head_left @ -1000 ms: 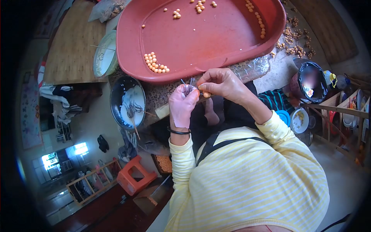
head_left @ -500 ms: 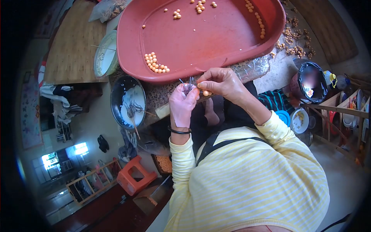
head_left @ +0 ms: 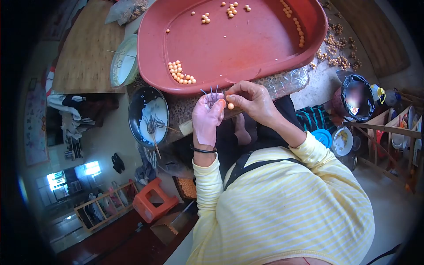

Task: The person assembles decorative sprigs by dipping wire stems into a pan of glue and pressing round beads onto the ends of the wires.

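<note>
My left hand (head_left: 206, 118) is closed around several thin dark wire stems (head_left: 212, 91), whose tips fan out above the fingers. A pale film coats its fingers. My right hand (head_left: 255, 102) meets it at the fingertips, thumb and forefinger pinched together. Just below that pinch shows a small orange ball (head_left: 230, 106); what lies between the fingertips is hidden. Both hands are over my lap, in front of the near rim of a large red tub (head_left: 247, 48). Orange balls (head_left: 176, 70) lie inside it in loose groups.
Left of my hands stands a dark bowl (head_left: 131, 115) of white paste, with wire stems (head_left: 152, 124) resting in it. Behind it is a pale basin (head_left: 115, 73). Clusters of orange balls (head_left: 340, 62) lie on the right, near a lined bin (head_left: 342, 99). An orange stool (head_left: 148, 207) stands lower left.
The wire stems in my left hand are spread wider. Under my right fingertips one ball shows where two showed before. The view has shifted slightly.
</note>
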Demonstrator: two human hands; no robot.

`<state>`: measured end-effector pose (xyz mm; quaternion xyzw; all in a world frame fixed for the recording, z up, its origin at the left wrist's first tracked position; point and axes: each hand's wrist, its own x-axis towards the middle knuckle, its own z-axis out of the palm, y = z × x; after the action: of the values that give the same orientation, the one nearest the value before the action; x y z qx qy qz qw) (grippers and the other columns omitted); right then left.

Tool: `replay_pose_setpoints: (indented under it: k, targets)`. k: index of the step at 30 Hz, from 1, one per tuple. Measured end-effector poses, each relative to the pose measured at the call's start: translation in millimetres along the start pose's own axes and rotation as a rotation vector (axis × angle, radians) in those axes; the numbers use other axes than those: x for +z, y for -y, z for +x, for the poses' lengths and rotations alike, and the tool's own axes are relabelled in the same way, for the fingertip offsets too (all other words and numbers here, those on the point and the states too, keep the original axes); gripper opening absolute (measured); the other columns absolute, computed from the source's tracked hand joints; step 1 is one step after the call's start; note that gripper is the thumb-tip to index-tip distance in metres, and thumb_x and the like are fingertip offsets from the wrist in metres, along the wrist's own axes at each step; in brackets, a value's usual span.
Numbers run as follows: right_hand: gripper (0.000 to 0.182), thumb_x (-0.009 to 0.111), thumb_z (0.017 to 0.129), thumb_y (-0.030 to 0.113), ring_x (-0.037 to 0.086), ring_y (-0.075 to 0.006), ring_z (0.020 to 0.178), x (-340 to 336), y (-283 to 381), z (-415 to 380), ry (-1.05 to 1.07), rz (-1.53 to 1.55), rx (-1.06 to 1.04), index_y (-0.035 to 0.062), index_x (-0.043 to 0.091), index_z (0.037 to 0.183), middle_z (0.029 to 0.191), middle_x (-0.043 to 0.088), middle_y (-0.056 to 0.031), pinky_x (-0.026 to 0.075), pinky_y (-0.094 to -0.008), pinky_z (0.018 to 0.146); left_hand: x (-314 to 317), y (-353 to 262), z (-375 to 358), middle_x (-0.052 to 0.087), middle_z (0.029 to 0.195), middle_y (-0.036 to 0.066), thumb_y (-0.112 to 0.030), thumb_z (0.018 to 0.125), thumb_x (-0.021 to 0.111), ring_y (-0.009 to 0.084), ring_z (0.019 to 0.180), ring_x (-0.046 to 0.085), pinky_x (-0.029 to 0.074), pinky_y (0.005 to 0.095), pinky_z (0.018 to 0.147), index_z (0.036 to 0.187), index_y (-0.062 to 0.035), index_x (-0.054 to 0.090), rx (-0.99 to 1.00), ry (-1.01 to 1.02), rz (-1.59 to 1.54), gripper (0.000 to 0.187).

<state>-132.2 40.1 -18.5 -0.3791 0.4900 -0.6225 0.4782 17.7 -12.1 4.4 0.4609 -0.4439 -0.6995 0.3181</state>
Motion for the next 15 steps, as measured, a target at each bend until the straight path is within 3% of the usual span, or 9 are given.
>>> replay_pose_setpoints:
  k: [4,10,15]
  targets:
    - [0.01,0.062,0.086,0.003,0.056,-0.0066,0.07,-4.0,-1.0,0.1,0.037,0.033,0.048,-0.001,0.065,0.096,0.081,0.064,-0.0031,0.048,-0.0183,0.064,-3.6,4.8,4.2,0.058,0.08,0.006,-0.005,0.089,0.056,0.0053,0.057,0.046,0.03,0.014,0.043,0.105,-0.0006,0.056,0.05,0.025,-0.062,0.016]
    - [0.011,0.062,0.086,0.003,0.056,-0.0066,0.07,-6.5,-3.4,2.6,0.055,0.032,0.058,-0.0009,0.064,0.097,0.081,0.064,-0.0031,0.048,-0.0182,0.065,-2.0,9.5,6.8,0.058,0.08,0.003,-0.008,0.089,0.056,0.0048,0.058,0.047,0.031,0.0137,0.046,0.103,-0.0023,0.057,0.058,-0.004,-0.081,0.015]
    - [0.011,0.062,0.087,0.002,0.057,-0.0065,0.071,-7.7,-4.1,-2.5,0.057,0.008,0.044,-0.0008,0.064,0.097,0.082,0.064,-0.0032,0.048,-0.0182,0.065,1.5,9.8,3.0,0.059,0.084,0.007,-0.007,0.09,0.056,0.0068,0.058,0.048,0.032,0.0144,0.044,0.105,0.0005,0.055,0.081,0.006,-0.158,0.017]
